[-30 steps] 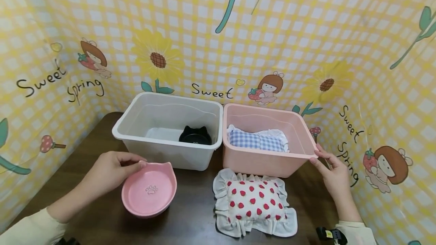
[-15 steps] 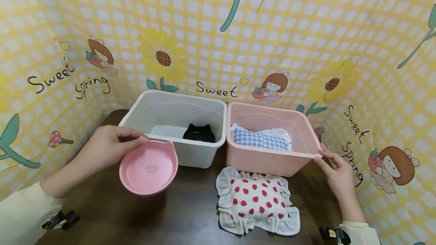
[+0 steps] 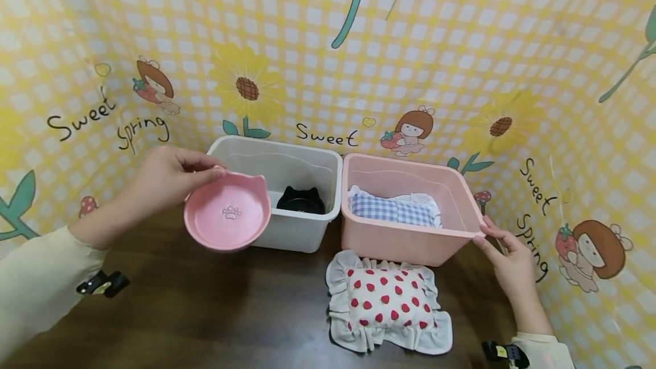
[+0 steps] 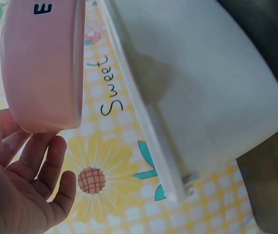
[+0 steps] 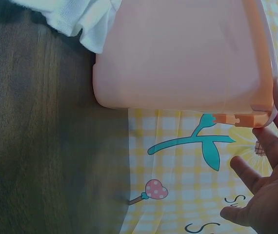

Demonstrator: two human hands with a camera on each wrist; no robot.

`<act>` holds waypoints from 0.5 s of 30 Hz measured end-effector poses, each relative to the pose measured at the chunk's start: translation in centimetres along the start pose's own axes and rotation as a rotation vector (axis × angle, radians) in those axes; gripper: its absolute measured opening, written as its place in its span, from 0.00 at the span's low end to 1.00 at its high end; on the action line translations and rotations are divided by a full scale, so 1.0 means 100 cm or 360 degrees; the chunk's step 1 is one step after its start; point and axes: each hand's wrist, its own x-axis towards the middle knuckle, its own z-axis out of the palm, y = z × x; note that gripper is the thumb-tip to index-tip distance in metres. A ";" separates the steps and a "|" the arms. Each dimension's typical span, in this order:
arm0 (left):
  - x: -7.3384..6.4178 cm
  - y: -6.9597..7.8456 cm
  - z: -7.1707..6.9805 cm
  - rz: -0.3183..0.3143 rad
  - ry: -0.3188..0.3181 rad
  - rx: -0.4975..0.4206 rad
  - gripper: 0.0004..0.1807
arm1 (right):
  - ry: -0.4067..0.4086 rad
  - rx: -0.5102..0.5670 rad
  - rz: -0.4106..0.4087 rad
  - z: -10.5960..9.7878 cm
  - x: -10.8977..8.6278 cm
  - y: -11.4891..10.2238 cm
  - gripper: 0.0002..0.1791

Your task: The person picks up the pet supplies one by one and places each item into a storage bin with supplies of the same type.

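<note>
My left hand (image 3: 166, 178) pinches the rim of a pink cat-eared bowl (image 3: 228, 215) with a paw print inside. The bowl is tilted toward the camera and overlaps the front left of the white bin (image 3: 294, 235) in the head view. From the left wrist, the bowl's outer side (image 4: 44, 63) shows beside the bin wall (image 4: 212, 87). With thumb and fingers, my right hand (image 3: 509, 261) holds the front right rim corner of the pink bin (image 3: 394, 246); in the right wrist view the thumb lies on one side of that rim.
A black cat-eared bowl (image 3: 300, 201) sits inside the white bin. In the pink bin lies a blue checked cushion (image 3: 394, 209). A strawberry-print cushion (image 3: 389, 300) with ruffles lies on the dark table (image 3: 205, 312) before it. Yellow checked cloth (image 3: 307, 73) walls the back and sides.
My left hand has lifted the pink bowl upward from low in front of the white bin to the level of its rim. My right hand stays at the pink bin's corner.
</note>
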 end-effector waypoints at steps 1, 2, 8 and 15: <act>0.004 0.000 -0.002 0.0000 0.0005 0.0007 0.12 | 0.0000 -0.0003 0.0001 0.000 0.000 0.000 0.23; 0.008 0.000 -0.003 -0.0003 0.0016 0.0016 0.13 | 0.0002 -0.0007 0.0001 0.000 0.000 -0.001 0.23; 0.031 -0.001 -0.008 -0.0042 0.0053 0.0006 0.17 | 0.0019 -0.0001 -0.0046 0.000 0.000 0.000 0.22; 0.056 -0.012 -0.006 -0.0049 0.0045 0.0043 0.21 | -0.0003 0.0027 -0.0119 -0.001 0.000 0.002 0.22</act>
